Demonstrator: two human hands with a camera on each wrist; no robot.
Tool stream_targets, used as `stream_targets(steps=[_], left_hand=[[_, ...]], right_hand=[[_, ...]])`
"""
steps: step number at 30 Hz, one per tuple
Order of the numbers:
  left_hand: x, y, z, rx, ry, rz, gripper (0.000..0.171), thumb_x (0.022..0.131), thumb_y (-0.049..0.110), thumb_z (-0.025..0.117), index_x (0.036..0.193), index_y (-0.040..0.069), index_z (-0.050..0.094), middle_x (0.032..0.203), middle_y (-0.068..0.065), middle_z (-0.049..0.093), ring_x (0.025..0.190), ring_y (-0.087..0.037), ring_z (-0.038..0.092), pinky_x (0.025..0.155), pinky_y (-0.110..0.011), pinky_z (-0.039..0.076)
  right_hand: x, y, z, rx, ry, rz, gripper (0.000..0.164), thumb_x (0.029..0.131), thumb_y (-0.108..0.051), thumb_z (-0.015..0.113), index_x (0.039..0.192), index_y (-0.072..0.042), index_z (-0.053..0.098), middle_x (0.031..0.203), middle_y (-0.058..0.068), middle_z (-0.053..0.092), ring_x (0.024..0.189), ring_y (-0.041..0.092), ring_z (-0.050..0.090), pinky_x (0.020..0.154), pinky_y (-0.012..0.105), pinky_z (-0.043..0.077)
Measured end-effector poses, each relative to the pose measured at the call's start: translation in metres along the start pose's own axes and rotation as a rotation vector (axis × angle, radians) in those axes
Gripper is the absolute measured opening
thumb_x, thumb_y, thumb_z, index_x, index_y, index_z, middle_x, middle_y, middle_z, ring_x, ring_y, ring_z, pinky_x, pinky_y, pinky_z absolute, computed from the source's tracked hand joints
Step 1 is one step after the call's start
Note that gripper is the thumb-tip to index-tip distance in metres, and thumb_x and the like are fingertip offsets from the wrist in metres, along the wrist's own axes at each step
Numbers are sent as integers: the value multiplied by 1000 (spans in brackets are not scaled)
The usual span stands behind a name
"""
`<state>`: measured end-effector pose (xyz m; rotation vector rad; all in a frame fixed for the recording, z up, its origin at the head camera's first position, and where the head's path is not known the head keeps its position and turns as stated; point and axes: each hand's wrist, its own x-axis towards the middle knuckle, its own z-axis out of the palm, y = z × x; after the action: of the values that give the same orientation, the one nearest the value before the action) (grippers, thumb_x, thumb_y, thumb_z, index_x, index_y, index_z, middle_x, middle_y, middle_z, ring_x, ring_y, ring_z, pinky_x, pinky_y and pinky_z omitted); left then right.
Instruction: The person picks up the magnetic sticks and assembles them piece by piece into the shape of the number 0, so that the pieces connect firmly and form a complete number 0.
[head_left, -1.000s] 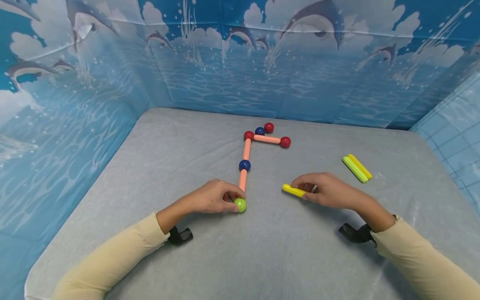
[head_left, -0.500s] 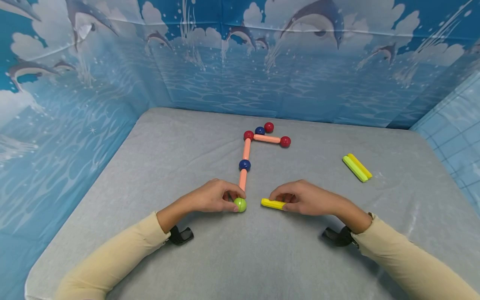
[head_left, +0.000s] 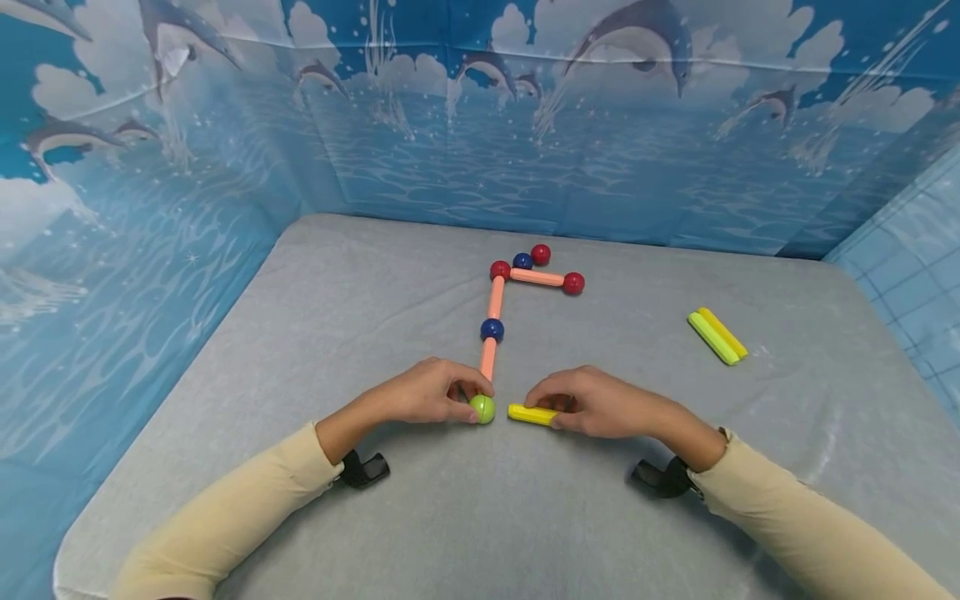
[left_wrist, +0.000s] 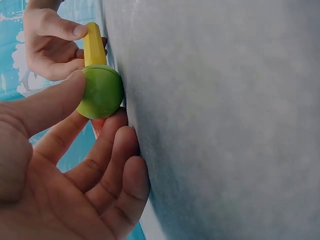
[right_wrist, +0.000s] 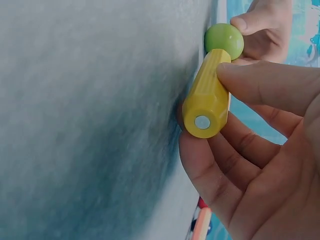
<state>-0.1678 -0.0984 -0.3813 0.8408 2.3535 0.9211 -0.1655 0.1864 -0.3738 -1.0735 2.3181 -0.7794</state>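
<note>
My left hand [head_left: 429, 392] pinches a green ball [head_left: 483, 408] between thumb and fingers. The ball sits at the near end of an orange rod [head_left: 487, 360], partly covered by that hand. My right hand [head_left: 600, 402] grips a yellow rod [head_left: 529, 414] by its right part, its left end pointing at the ball with a small gap in the head view. In the right wrist view a round silver disc shows in the rod's near end face. Beyond the orange rod come a blue ball [head_left: 492, 330], another orange rod [head_left: 496, 297] and a red ball [head_left: 500, 271].
From the red corner ball a third orange rod [head_left: 537, 277] runs right to another red ball [head_left: 573, 283]. Behind it lie a blue ball [head_left: 522, 262] and a red ball [head_left: 541, 254]. A yellow-green rod [head_left: 712, 338] and a yellow rod [head_left: 723, 333] lie side by side at right on the grey table [head_left: 360, 283].
My right hand has carried the yellow rod left and nearer to me, up beside the green ball. The left hand keeps its hold on the ball in the same place.
</note>
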Motion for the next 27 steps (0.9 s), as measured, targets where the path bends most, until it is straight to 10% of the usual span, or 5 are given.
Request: stream_targets(steps=[27], left_hand=[[-1,4,0,9,-40,-4,34,90,13,72,124,17,70,112,-1,69,89,-8,60,77,-21,50]], right_hand=[[8,-7,9,-24,28,-22,34,90,-8,71,122,-20,68,114,-4,70,91,7,59,84,25,54]])
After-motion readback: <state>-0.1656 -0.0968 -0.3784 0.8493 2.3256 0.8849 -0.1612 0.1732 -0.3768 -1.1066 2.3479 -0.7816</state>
